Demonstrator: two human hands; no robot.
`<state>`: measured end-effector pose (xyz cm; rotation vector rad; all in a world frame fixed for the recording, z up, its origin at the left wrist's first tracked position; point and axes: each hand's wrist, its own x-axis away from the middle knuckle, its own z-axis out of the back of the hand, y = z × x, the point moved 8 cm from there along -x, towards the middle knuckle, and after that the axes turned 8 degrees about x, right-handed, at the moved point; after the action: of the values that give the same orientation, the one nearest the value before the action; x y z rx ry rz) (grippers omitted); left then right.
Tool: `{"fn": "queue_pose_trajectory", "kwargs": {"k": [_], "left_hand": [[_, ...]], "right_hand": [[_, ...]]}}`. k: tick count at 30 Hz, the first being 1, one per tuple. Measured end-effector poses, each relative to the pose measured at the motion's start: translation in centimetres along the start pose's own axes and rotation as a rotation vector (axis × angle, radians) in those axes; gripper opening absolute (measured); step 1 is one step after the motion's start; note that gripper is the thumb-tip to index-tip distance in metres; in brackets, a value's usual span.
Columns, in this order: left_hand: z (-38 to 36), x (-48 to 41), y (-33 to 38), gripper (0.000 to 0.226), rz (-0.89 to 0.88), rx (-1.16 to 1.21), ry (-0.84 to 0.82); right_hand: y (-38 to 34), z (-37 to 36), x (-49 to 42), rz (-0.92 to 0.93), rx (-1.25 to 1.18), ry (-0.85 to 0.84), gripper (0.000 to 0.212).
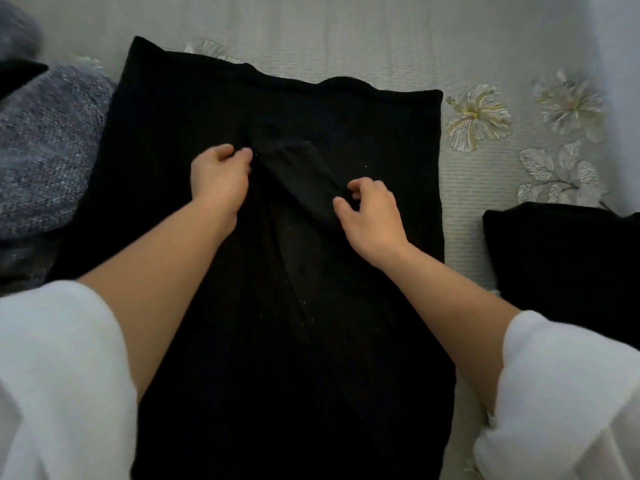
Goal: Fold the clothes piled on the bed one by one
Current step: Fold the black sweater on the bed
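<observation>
I see my left hand (221, 173) and right hand (372, 211) at frame centre, fingers curled, each pinching a raised fold of the black garment (166, 140) spread on the bed (346, 36).

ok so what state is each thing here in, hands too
large black knit garment: spread flat, a strip lifted mid-cloth
left hand: pinches the strip
right hand: pinches the strip
grey-blue knit garment: crumpled, unfolded
smaller black garment: folded, set aside
pale flowered bedspread: smooth
</observation>
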<state>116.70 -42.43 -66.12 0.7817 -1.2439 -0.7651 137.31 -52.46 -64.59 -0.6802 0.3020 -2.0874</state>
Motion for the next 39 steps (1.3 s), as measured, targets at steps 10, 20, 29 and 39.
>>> {"fn": "queue_pose_trajectory", "kwargs": {"k": [10,20,29,39], "left_hand": [[-2.5,-0.5,5.2,0.014,-0.058,0.133,-0.377],[-1.2,2.2,1.9,0.057,-0.788,-0.849,-0.222],[-2.1,7.1,-6.0,0.066,-0.609,-1.133,-0.367],[1.1,26.1,-16.3,0.081,-0.406,-1.061,-0.589]], "right_hand": [[-0.3,3.4,-3.1,0.069,-0.512,-0.171,0.017],[-1.9,1.1,2.2,0.33,0.282,0.221,0.048],[5.7,-4.6,13.0,0.41,0.672,0.007,0.059],[12.5,1.8,16.0,-0.08,0.148,0.126,0.042]]}}
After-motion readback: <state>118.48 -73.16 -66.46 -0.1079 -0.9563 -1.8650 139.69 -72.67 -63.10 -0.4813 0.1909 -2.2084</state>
